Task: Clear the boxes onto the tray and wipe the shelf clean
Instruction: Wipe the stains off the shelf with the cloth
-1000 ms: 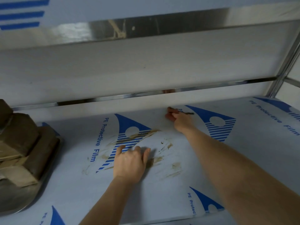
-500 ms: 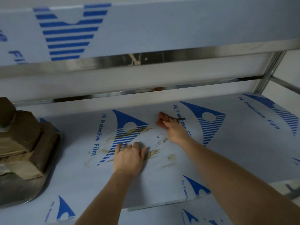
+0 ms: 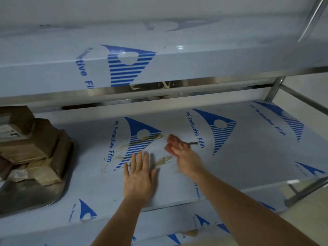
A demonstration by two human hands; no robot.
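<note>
The shelf (image 3: 248, 157) is steel under white film with blue print, and brown smears (image 3: 165, 159) mark its middle. My right hand (image 3: 188, 161) presses a small reddish sponge (image 3: 173, 144) onto the shelf just right of the smears. Flat on the film lies my left hand (image 3: 139, 176), fingers spread, holding nothing, below the smears. At the left, several brown cardboard boxes (image 3: 33, 148) are piled on a metal tray (image 3: 26, 196).
An upper shelf (image 3: 159, 68) in the same film overhangs close above. A steel upright (image 3: 274, 89) stands at the back right. A dark streak (image 3: 193, 143) lies just right of the sponge. The shelf's front edge (image 3: 177, 205) runs under my forearms.
My right hand has drawn the sponge from the back of the shelf toward me and left, nearer the smears. My left hand has opened flat. The view has pulled back.
</note>
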